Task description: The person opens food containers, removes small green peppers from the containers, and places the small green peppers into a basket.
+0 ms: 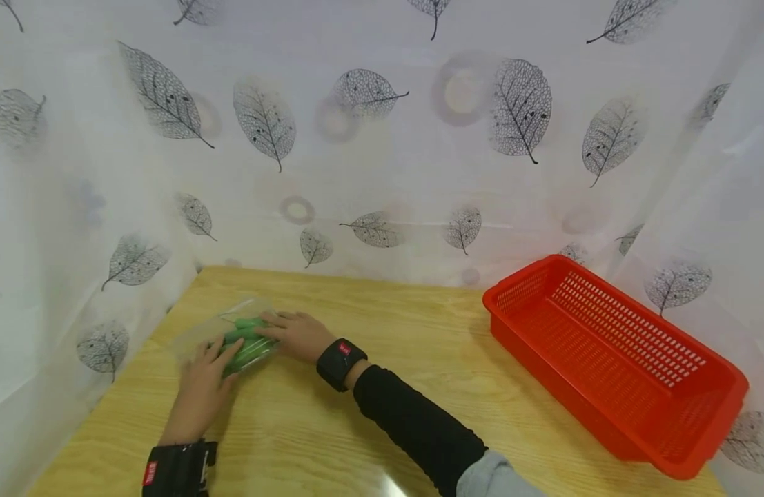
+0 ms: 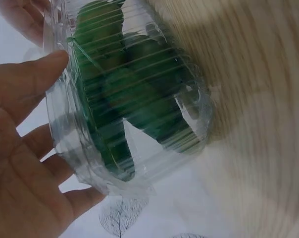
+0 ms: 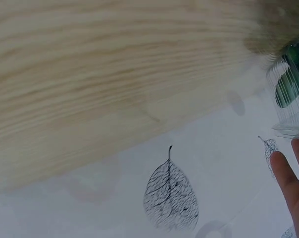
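Note:
A clear ribbed plastic box (image 1: 198, 337) sits at the table's left side, with several smooth green vegetables (image 1: 250, 343) showing through it. My left hand (image 1: 200, 395) holds the box at its near left edge. In the left wrist view, the thumb lies on the box rim and the other fingers reach along the edge, their tips partly behind the plastic. My right hand (image 1: 304, 336) reaches in from the right, its extended fingers resting on the box's upper right part. The right wrist view catches only some fingers (image 3: 287, 181) beside a corner of the box.
A red plastic basket (image 1: 568, 386) with slotted walls stands on the right side of the wooden table (image 1: 382, 324). White sheeting (image 1: 382, 166) printed with grey leaves hangs behind the table and along both sides.

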`<state>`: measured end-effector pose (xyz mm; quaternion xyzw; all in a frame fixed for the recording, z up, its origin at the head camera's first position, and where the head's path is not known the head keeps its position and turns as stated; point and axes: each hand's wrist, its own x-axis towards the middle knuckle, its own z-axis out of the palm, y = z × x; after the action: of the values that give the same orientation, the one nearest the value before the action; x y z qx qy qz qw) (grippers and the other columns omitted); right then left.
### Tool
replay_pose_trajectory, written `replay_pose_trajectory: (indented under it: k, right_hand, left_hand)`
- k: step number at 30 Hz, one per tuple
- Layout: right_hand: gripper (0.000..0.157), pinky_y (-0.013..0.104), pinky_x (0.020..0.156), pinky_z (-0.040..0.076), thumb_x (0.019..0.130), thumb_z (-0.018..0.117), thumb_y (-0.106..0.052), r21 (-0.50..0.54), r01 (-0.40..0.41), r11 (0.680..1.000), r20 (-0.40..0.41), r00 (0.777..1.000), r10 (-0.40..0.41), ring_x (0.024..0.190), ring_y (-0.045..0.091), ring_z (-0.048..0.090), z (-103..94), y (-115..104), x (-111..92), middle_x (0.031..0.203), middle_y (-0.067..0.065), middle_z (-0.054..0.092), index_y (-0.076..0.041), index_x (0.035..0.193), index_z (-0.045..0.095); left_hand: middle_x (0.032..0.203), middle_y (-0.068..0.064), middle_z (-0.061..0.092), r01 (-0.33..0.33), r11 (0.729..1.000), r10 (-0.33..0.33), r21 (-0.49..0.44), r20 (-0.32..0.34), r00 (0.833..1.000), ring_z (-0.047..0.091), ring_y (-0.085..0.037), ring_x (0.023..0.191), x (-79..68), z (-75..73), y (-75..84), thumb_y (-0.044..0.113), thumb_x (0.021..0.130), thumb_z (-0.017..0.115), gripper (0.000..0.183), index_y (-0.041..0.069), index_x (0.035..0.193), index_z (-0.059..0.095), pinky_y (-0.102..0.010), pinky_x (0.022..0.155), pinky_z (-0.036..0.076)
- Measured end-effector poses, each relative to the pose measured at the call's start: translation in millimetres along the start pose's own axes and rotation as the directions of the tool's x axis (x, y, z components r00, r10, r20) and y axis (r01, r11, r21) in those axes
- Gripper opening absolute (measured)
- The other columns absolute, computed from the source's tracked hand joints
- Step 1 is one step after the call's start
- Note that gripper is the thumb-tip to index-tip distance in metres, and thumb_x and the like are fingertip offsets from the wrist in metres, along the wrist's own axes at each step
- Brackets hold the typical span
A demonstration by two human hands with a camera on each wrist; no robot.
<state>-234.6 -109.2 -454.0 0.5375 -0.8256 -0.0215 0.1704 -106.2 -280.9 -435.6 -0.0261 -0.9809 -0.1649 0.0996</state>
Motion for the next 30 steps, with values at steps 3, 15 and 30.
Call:
replay_pose_trajectory:
  k: [3,15,30]
  right_hand:
    - [0.055,0.028,0.098,0.046,0.089,0.061,-0.039,-0.004,-0.031,0.999,0.010,0.999,0.031,0.126,0.018,0.051,-0.9,7.1,-16.9,0.147,0.000,0.043,-0.028,0.141,0.044]
    - [0.057,0.034,0.091,0.050,0.082,0.070,-0.034,0.014,-0.228,0.974,-0.055,0.972,0.228,0.120,0.019,0.056,-11.0,44.4,-108.3,0.142,0.003,0.049,-0.023,0.135,0.051]
    - [0.056,0.049,0.088,0.050,0.077,0.077,-0.020,0.159,-0.471,0.868,-0.087,0.869,0.488,0.115,0.033,0.058,-31.0,69.3,-206.7,0.139,0.008,0.052,-0.019,0.130,0.057]
  left_hand:
    - [0.140,-0.033,0.037,-0.029,0.999,0.029,-0.016,0.015,0.999,0.029,-0.054,0.128,4.6,5.0,10.5,0.003,0.080,0.070,0.060,0.002,0.136,0.048,-0.076,0.094,0.022]
    - [0.143,-0.024,0.041,-0.203,0.979,0.203,-0.019,0.043,0.978,0.034,-0.047,0.133,41.8,42.8,71.0,0.007,0.079,0.073,0.060,0.012,0.135,0.051,-0.067,0.103,0.026]
    - [0.145,-0.017,0.042,-0.387,0.917,0.396,-0.094,0.122,0.910,0.034,-0.040,0.136,79.9,76.1,152.4,0.013,0.082,0.071,0.055,0.017,0.134,0.053,-0.062,0.108,0.025]
